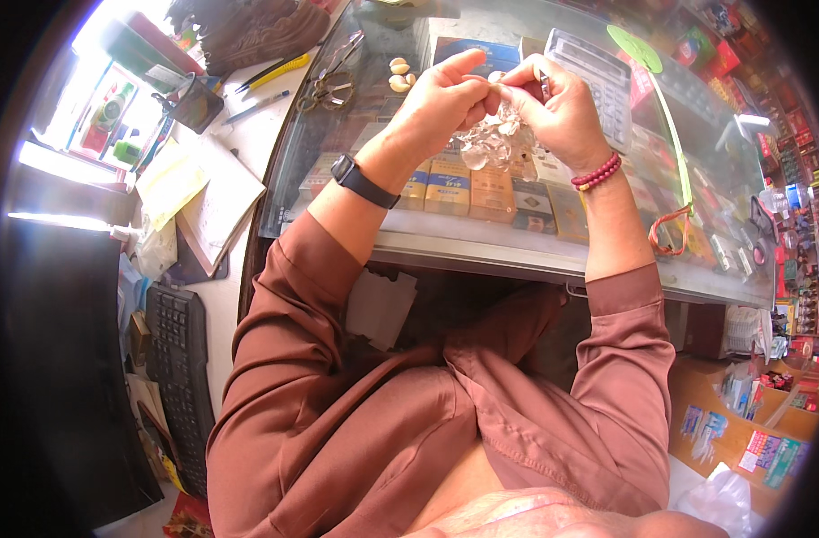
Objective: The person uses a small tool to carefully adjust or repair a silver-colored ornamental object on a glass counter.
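One heap of clear, flaky shells (494, 142), too many pieces to count, lies on the glass-topped table (400, 226) beneath the two hands; about five pale nuts (399, 76) sit together to the left, and one calculator (611, 108) stands at the right. The table's near edge runs below both wrists, with open glass right of the right wrist. Fingers of the left hand (445, 103) and right hand (557, 108) close narrowly, tips meeting on a small pale piece (496, 78), mostly hidden.
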A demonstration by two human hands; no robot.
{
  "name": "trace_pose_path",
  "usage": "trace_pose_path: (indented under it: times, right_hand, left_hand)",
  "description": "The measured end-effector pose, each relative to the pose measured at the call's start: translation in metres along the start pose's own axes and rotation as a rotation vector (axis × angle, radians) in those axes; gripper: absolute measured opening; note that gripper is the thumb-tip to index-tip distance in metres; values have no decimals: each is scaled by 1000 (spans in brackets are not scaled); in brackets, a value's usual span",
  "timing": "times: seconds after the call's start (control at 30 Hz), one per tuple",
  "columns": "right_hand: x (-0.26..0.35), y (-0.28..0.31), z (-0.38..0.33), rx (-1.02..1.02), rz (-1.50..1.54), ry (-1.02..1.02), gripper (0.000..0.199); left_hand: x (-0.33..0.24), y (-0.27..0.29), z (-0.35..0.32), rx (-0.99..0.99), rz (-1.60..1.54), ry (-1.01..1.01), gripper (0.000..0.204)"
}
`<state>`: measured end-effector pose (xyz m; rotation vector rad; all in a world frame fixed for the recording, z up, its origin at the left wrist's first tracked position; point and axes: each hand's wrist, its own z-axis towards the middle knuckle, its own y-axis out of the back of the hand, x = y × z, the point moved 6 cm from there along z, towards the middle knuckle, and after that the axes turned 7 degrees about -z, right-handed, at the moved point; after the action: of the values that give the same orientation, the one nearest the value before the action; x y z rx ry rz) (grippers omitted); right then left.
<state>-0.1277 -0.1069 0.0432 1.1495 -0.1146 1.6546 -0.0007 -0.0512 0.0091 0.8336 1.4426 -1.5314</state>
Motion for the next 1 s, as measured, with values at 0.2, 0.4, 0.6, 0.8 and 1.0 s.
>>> trace_pose_path:
  times: [0.2,0.4,0.6,0.8,1.0]
  right_hand:
    - [-5,-6,0,16,168,-70,3]
    - [-3,-7,-2,53,268,-146,5]
    - [-7,3,1,-37,607,-268,8]
    - [-26,0,-1,63,813,-451,12]
    - [-30,0,-2,65,914,-529,12]
  left_hand:
    - [9,6,2,-8,-242,134,46]
    - [9,1,1,22,-261,208,27]
    - [15,-6,-2,64,-36,215,27]
    - [0,-13,-6,95,274,118,33]
    - [-1,5,5,-94,292,-147,13]
